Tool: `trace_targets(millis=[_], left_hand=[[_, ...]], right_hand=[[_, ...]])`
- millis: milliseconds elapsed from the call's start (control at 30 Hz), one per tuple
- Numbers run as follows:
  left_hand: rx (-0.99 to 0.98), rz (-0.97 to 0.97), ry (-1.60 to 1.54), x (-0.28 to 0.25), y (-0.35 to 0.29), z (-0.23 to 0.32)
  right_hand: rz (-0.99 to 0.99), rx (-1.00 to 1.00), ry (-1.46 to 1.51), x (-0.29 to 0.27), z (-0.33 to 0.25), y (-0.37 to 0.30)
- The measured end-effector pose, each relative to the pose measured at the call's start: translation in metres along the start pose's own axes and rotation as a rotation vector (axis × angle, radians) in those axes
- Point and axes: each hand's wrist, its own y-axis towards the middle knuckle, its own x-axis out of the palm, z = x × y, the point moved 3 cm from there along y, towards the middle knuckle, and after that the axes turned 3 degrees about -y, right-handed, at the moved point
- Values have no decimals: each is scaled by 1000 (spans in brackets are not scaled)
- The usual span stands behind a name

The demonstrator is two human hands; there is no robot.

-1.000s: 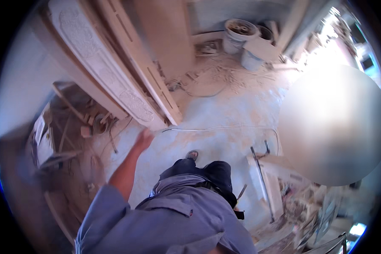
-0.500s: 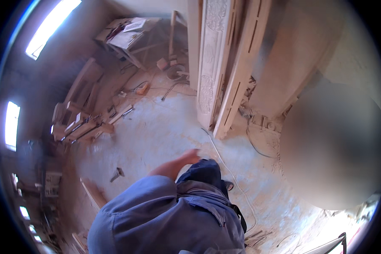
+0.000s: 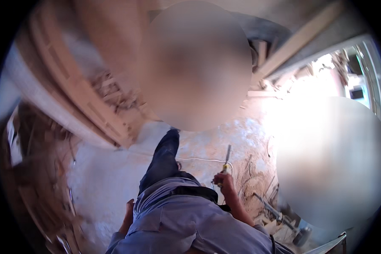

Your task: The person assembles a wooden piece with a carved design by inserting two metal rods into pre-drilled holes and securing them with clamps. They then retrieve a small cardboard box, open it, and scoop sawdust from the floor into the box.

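Observation:
My right hand is closed around what looks like a chisel. Its yellow handle is mostly inside the fingers, and a grey metal blade points away from me. Low at my left side hangs my left hand, beside my grey shirt. It is small and smeared, so its fingers do not show clearly. One dark-trousered leg of mine is stretched forward over the dusty floor.
Long wooden boards stand at the far left. A pale cable crosses the floor ahead. Offcuts lie behind the boards. A long grey tool with a dark head lies at the lower right. Two blurred discs hide parts of the room.
My view has swung to the right, so the boards now stand at the left. My right hand with the chisel has come into view. My left hand has dropped back to my side.

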Motion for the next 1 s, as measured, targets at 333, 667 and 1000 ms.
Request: trace_targets(millis=[333,667,1000], left_hand=[[133,60,-80,-114,241,374],[245,-289,-224,0,315,660],[155,-266,-34,101,252,737]], right_hand=[[501,393,349,-17,-27,-35],[671,422,433,49,-101,-67],[593,516,922,-22,78,-48]])
